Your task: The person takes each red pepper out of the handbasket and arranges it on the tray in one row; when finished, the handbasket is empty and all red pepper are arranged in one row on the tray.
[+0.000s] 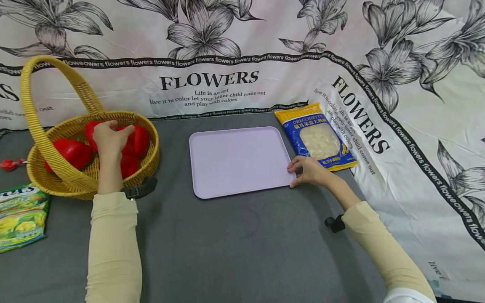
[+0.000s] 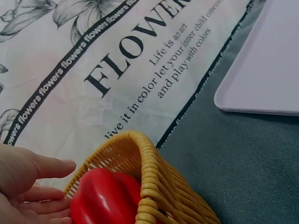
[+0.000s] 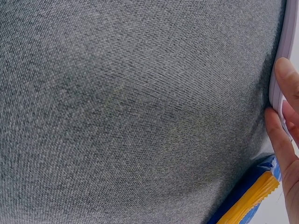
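Note:
At the left, my left hand reaches into a yellow wicker basket with a tall arched handle. Several red bell peppers lie inside it. The left wrist view shows thumb and fingers spread loosely beside a red bell pepper, the fingers right at its side. On the grey cloth in the middle lies a flat lilac tray. My right hand pinches the near right corner of this tray, thumb and fingers at its rim.
A blue and yellow bag of orecchiette pasta lies just beyond my right hand. At the left edge rest a green and yellow packet and a small red object. White flower-print fabric borders the back and right.

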### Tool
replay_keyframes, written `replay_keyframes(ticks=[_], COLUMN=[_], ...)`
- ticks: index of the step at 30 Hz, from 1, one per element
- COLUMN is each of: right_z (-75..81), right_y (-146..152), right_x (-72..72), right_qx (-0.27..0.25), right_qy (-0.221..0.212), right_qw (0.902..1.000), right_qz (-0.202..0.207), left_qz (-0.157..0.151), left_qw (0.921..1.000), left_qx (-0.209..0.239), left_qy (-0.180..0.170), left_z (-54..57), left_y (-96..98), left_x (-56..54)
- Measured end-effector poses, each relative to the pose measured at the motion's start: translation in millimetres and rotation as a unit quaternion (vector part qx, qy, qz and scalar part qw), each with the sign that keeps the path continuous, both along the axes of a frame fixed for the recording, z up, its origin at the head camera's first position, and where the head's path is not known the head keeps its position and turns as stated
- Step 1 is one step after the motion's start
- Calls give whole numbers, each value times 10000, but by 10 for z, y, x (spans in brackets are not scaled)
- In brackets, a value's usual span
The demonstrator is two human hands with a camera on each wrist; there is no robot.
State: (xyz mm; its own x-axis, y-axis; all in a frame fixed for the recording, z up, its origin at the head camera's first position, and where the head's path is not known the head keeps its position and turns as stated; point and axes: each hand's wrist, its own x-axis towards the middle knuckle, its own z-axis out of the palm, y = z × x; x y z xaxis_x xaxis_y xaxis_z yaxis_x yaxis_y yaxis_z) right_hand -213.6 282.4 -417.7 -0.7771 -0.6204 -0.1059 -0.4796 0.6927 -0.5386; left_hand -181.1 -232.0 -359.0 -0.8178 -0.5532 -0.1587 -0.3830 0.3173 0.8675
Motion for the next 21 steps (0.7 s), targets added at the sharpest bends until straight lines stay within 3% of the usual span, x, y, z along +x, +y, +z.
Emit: replay_keyframes(ticks=[10, 15, 21], right_z=[24, 25, 5], right_y=[-8, 7, 8], right_x=[4, -2, -1], right_qx=[22, 82, 24], right_qy=[-24, -85, -107], right_qw=[10000, 9999, 9999], right_qz=[10, -109, -102], left_qz=[-9, -117, -363], left_qw=[9999, 9999, 9983], left_qx=[64, 49, 11], left_qy=[-118, -37, -451], left_z=[-27, 19, 10], left_y=[-14, 26, 26], left_x=[-20, 0, -25])
